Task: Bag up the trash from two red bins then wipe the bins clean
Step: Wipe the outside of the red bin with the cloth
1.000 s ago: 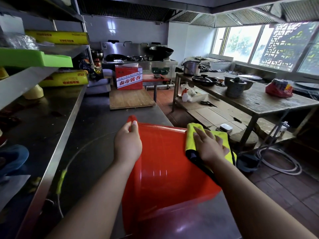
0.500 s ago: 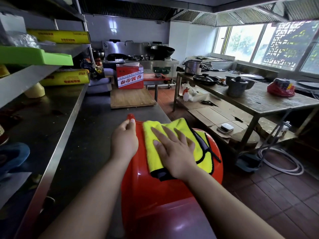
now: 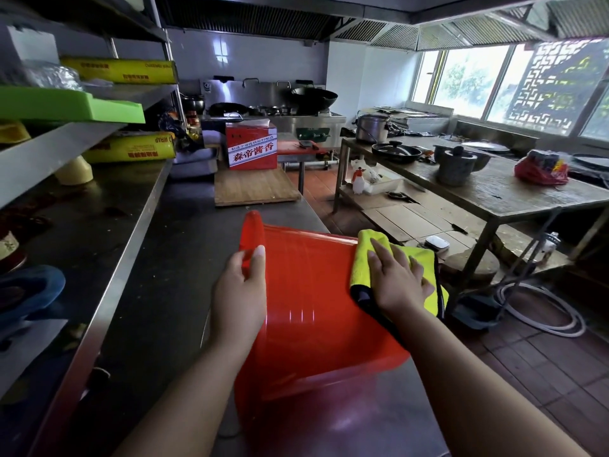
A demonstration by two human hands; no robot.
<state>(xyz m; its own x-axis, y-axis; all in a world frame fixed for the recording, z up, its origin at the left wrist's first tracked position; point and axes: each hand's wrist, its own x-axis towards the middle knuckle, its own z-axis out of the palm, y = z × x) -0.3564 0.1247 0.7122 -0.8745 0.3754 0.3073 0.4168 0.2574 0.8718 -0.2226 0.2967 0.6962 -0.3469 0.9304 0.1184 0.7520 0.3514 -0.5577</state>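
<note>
Right hand [image 3: 400, 282] fingers [image 3: 382, 258] are lying straight and spread, pressing a yellow microfibre cloth [image 3: 364, 255] flat against the upward-facing wall of the red bin [image 3: 313, 308], at its far right edge. Left hand [image 3: 239, 291] is gripping the bin's far left corner, thumb [image 3: 259, 255] on top, the other fingers curling round the lip and steadying it.

Bin is lying tipped on its side on the steel bench [image 3: 164, 258], near the bench's right edge, with part of it seeming to hang past that edge. Step in hand, as judged: wiping the bin's outside. No trash or bag is showing, so bagging is probably done for this one. A second bin is not showing. Next move is likely calling for sweeping the cloth across the rest of the wall while the left hand is holding firm, then turning the bin for other faces; glossy plastic could slide on steel.

Further out: a wooden chopping board [image 3: 253, 186] and a red carton [image 3: 252, 146] are sitting far along the bench. Left, a shelf rack [image 3: 59, 150] is carrying a green tray [image 3: 72, 105] and yellow wrap boxes [image 3: 128, 148]. Right, across a tiled floor [image 3: 543, 374], a worn table [image 3: 501, 192] is holding pots. A wok [image 3: 313, 95] is sitting on the far range, and windows [image 3: 474, 77] are lighting the right wall.
</note>
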